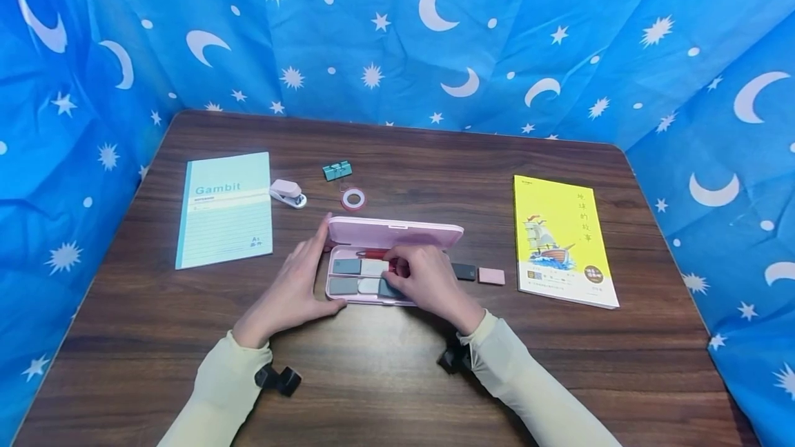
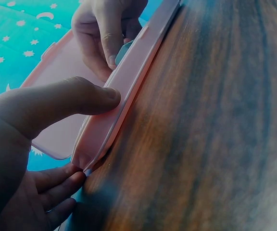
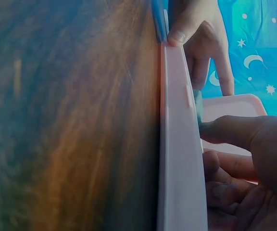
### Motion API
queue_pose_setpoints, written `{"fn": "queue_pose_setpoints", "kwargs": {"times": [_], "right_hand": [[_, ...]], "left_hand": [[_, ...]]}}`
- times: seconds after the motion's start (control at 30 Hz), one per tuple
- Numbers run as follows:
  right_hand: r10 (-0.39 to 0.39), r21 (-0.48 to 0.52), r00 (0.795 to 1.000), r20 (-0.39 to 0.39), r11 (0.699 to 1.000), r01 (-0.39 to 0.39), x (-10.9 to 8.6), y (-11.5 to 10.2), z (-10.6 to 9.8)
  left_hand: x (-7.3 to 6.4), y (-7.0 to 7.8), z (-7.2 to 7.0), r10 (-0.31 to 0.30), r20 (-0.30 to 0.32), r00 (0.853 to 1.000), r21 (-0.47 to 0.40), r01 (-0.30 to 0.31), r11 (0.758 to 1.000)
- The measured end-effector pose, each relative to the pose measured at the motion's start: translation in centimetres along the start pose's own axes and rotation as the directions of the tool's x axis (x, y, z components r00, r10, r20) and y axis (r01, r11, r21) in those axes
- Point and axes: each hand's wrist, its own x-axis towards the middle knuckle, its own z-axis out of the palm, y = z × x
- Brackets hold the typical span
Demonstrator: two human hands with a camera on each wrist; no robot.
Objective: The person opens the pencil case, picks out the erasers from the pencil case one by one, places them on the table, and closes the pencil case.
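A pink pencil case (image 1: 360,232) lies with its lid raised at the middle of the table. My left hand (image 1: 292,288) holds its left end; in the left wrist view the thumb presses the front wall (image 2: 110,111) and the other fingers touch the end. Inside sit grey and white eraser-like blocks, among them a grey block (image 1: 346,266) and a white block (image 1: 373,267), with a red pen (image 1: 371,254) behind them. My right hand (image 1: 431,278) reaches into the case and pinches a grey-green block (image 2: 124,52) at the front row, partly hidden by the fingers.
Right of the case lie a dark block (image 1: 464,272) and a pink block (image 1: 491,276), then a yellow book (image 1: 559,226). A light-blue notebook (image 1: 226,212), a small stapler (image 1: 288,193), a teal binder clip (image 1: 337,170) and a tape roll (image 1: 353,199) lie toward the back left.
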Motion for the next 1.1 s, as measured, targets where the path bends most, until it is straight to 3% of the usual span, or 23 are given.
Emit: {"fn": "queue_pose_setpoints", "kwargs": {"times": [0.27,0.53,0.67,0.9,1.1], "right_hand": [[-0.023,0.0,0.999,0.039,1.0,0.023,0.1,0.2,-0.5],[-0.051,-0.054,0.998,0.023,0.997,0.052,0.3,0.2,-0.5],[-0.054,-0.035,0.998,0.014,0.998,0.054,0.5,0.1,-0.7],[-0.03,0.135,0.999,0.029,0.99,0.025,0.6,0.2,-1.3],[0.034,0.353,0.998,0.053,0.934,-0.051,-1.0,0.5,-4.2]], "left_hand": [[0.2,0.0,0.0,0.016,-0.004,1.0,0.0,-0.016,1.0],[0.3,0.0,0.2,0.028,-0.01,1.0,0.003,-0.028,1.0],[0.3,0.0,0.2,0.033,-0.016,0.999,0.003,-0.033,0.999],[0.1,0.0,0.3,0.017,-0.016,1.0,-0.002,-0.017,1.0],[-0.1,0.1,0.0,-0.005,-0.005,1.0,0.003,0.005,1.0]]}}
